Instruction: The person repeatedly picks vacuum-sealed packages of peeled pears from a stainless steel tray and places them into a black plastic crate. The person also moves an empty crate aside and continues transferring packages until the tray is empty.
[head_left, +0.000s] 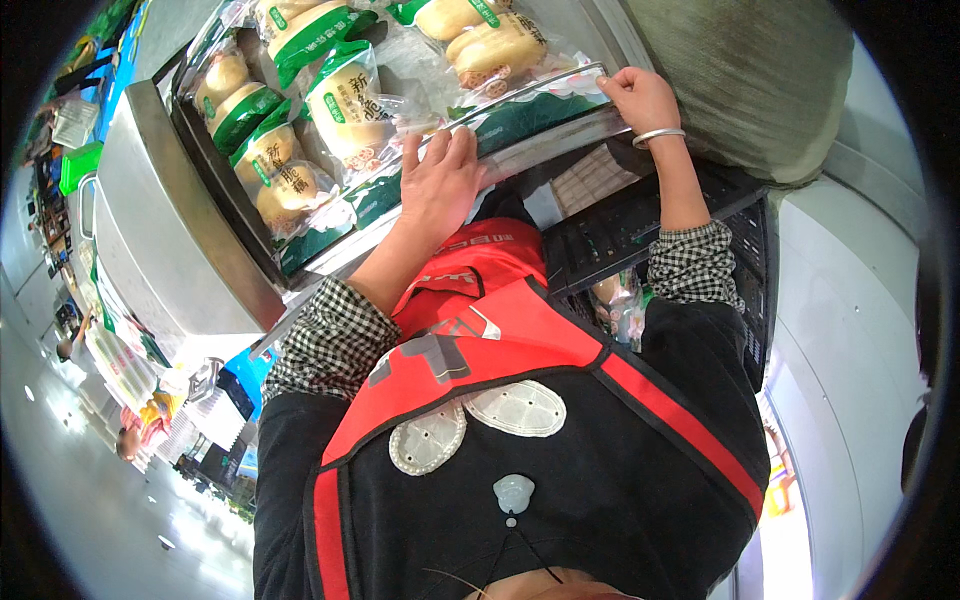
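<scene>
Clear and green plastic bags of peeled lotus root (346, 112) lie in the shallow bed of a stainless-steel packing machine (180, 217). Their green ends run along the near edge, beneath a thin metal rod (525, 91). My left hand (442, 180) rests palm down over that edge, fingertips on the rod and the bag ends, thumb hidden. At the rod's right end, my right hand (643, 101) has thumb and forefinger closed on its bent tip, the other fingers curled. Another bag (499, 49) lies further back on the right side of the bed.
A black plastic crate (600, 240) stands below my right forearm, with a bagged lotus root (619, 296) in it. A large grey-green covered bulk (742, 82) and a pale curved wall (847, 292) border the right. Far left are a green bin (79, 166) and other people.
</scene>
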